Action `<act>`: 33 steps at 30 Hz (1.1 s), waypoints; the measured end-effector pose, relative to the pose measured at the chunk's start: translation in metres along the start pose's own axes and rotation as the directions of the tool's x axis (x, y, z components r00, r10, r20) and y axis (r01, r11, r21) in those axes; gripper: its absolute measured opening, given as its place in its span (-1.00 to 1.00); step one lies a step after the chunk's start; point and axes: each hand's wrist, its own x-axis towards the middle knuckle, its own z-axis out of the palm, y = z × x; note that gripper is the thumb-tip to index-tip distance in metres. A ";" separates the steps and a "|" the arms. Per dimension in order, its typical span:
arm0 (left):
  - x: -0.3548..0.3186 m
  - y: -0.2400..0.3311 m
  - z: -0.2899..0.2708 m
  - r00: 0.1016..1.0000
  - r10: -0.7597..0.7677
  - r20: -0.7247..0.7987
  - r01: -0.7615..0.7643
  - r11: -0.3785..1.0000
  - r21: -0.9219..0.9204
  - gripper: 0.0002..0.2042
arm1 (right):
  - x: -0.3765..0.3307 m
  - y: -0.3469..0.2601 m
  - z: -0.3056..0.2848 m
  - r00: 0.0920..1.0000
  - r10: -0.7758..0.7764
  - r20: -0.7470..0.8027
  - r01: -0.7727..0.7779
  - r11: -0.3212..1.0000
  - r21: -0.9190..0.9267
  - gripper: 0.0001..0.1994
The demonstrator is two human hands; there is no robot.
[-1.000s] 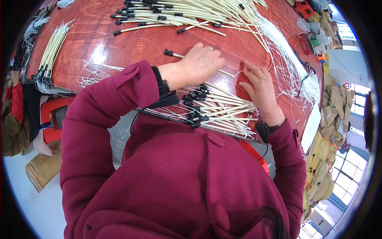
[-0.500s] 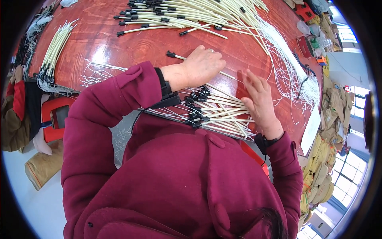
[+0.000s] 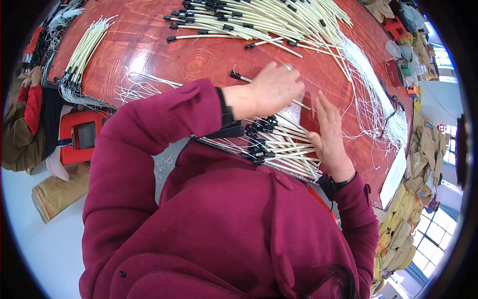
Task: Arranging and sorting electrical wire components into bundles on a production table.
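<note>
My left hand (image 3: 275, 90) curls over a thin cream tube (image 3: 300, 104), its fingers closed. Past the wrist side of the hand sticks the tube's black end piece (image 3: 234, 74); the other end points at my right hand. My right hand (image 3: 329, 137) is raised with its fingers stretched out and holds nothing. Its thumb side is beside the ends of a loose pile of similar cream tubes (image 3: 291, 145) at the table's near edge. The black end pieces (image 3: 257, 142) of that pile lie toward the left, with thin white strings near my left sleeve.
A big heap of cream tubes (image 3: 259, 20) covers the far side of the red wooden table (image 3: 149, 50). Long white strings (image 3: 371, 94) trail down at the right. A smaller tube bundle (image 3: 89, 50) lies at the left, near a red stool (image 3: 82, 134) and another person's hands (image 3: 35, 75).
The whole view has shifted, so the table appears farther right. My left hand keeps the tube. My right hand has come slightly closer to it, its fingers straighter and closer together.
</note>
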 end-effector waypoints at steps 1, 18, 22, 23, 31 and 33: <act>-0.004 -0.003 -0.012 0.997 -0.072 -0.039 0.074 0.997 0.039 -0.77 | 0.002 0.000 -0.003 0.999 0.018 -0.040 -0.018 1.000 -0.005 -0.31; -0.061 -0.068 -0.043 0.900 -0.433 -0.050 0.362 0.807 -0.466 -0.85 | 0.038 0.015 0.010 0.980 -0.119 -0.162 0.087 0.978 -0.188 -0.88; -0.093 -0.123 -0.076 0.779 -0.592 -0.208 0.468 0.769 -0.436 -0.80 | 0.009 0.014 -0.022 0.986 -0.104 -0.133 0.095 0.993 -0.071 -0.86; -0.109 -0.137 -0.088 0.740 -0.649 -0.177 0.496 0.704 -0.508 -0.80 | -0.001 0.013 -0.031 0.987 -0.090 -0.134 0.081 0.994 -0.075 -0.86; -0.268 -0.188 -0.134 0.554 -0.832 0.018 0.801 0.527 -0.283 -0.82 | -0.077 0.004 -0.065 0.995 0.054 0.089 -0.070 0.979 0.194 -0.80; -0.253 -0.154 -0.137 0.629 -0.771 -0.102 0.777 0.626 0.065 -0.79 | -0.086 0.004 -0.067 0.994 0.099 0.042 -0.106 0.972 0.208 -0.79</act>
